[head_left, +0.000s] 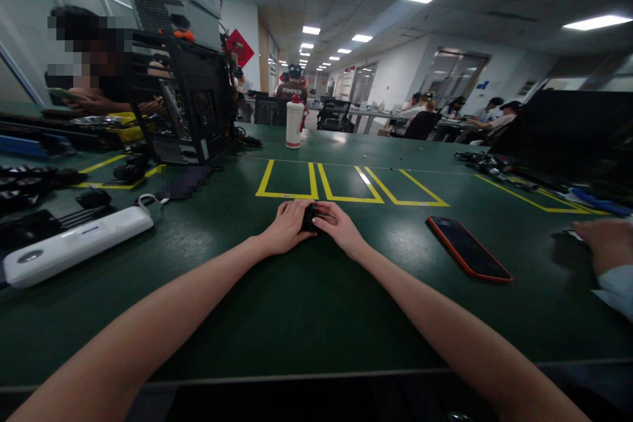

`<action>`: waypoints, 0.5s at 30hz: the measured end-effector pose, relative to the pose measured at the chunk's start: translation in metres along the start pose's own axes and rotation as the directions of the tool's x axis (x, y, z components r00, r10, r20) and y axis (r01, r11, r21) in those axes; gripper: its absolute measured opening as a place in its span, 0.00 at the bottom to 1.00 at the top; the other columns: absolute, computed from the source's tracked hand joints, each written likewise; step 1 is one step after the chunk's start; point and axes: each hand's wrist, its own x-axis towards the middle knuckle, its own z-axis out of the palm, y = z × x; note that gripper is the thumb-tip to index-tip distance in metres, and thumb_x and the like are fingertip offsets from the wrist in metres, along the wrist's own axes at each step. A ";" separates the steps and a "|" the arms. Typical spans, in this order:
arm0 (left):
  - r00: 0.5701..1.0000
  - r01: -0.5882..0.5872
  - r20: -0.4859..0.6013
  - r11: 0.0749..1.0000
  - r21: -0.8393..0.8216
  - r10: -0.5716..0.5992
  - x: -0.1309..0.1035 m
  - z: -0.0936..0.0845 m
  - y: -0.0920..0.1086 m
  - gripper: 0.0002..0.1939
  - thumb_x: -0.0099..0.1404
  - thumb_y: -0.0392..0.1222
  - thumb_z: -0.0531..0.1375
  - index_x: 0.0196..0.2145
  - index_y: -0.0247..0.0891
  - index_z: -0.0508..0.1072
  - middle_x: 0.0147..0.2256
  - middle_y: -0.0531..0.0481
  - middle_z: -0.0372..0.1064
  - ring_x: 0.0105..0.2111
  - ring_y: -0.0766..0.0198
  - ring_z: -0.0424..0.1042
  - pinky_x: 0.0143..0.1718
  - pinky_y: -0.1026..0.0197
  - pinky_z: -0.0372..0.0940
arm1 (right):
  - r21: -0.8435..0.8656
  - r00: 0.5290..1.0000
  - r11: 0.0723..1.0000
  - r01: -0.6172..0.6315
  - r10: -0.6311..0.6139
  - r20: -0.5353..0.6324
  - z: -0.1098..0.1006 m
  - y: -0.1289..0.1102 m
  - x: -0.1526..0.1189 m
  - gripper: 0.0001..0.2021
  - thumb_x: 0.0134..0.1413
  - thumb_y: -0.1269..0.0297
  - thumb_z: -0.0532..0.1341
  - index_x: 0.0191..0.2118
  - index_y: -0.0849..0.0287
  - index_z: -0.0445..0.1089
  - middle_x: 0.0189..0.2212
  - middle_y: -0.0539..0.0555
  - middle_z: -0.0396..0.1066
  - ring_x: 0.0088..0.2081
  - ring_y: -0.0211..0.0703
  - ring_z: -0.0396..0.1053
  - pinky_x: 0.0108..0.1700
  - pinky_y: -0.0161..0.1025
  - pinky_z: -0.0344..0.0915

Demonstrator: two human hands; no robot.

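Grasping a small black object [308,218] between left hand [285,227] and right hand [342,227], just below the frame's centre; holding it near yellow tape outlines [356,200] and left of an orange-edged phone [469,248].

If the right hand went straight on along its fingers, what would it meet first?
The right hand would first meet the small black object, which it seems to touch; the left hand looks just beyond.

The left hand [289,227] and right hand [342,227] mostly cover a dark object [308,217], its details unclear. Pixel blocks blur a person's head [89,39] at left. Another person's hand [604,242] is cut off at right.
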 end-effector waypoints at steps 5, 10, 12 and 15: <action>1.000 0.004 0.001 1.000 0.004 -0.004 0.000 0.001 -0.001 0.29 0.57 0.45 0.56 0.52 0.38 0.47 0.49 0.42 0.54 0.51 0.54 0.55 0.52 0.47 0.47 | 0.054 0.997 0.998 -0.035 0.031 0.064 -0.001 -0.001 -0.002 0.17 0.40 0.68 0.62 0.40 0.56 0.62 0.42 0.51 0.64 0.46 0.42 0.64 0.50 0.45 0.60; 1.000 0.007 -0.003 1.000 0.001 -0.007 0.000 0.001 -0.001 0.30 0.57 0.45 0.56 0.53 0.39 0.46 0.49 0.42 0.54 0.51 0.53 0.55 0.51 0.46 0.47 | 0.069 0.998 0.997 -0.021 0.017 0.054 0.000 -0.001 -0.004 0.15 0.40 0.67 0.62 0.38 0.55 0.62 0.41 0.50 0.64 0.45 0.41 0.64 0.48 0.42 0.62; 1.000 0.005 -0.008 1.000 -0.004 -0.005 0.001 0.002 -0.001 0.30 0.57 0.46 0.56 0.53 0.39 0.46 0.49 0.42 0.54 0.51 0.53 0.55 0.51 0.46 0.47 | 0.041 1.000 0.999 -0.009 0.009 0.013 0.001 0.000 -0.003 0.13 0.42 0.64 0.61 0.37 0.56 0.63 0.40 0.50 0.65 0.44 0.40 0.65 0.48 0.42 0.61; 1.000 0.003 -0.015 1.000 -0.001 -0.003 0.001 0.002 -0.001 0.30 0.56 0.46 0.56 0.52 0.39 0.47 0.48 0.42 0.54 0.50 0.53 0.55 0.51 0.47 0.48 | -0.002 1.000 1.000 0.015 -0.015 -0.017 0.001 0.002 -0.001 0.11 0.44 0.63 0.60 0.37 0.56 0.64 0.38 0.50 0.66 0.42 0.39 0.65 0.49 0.42 0.60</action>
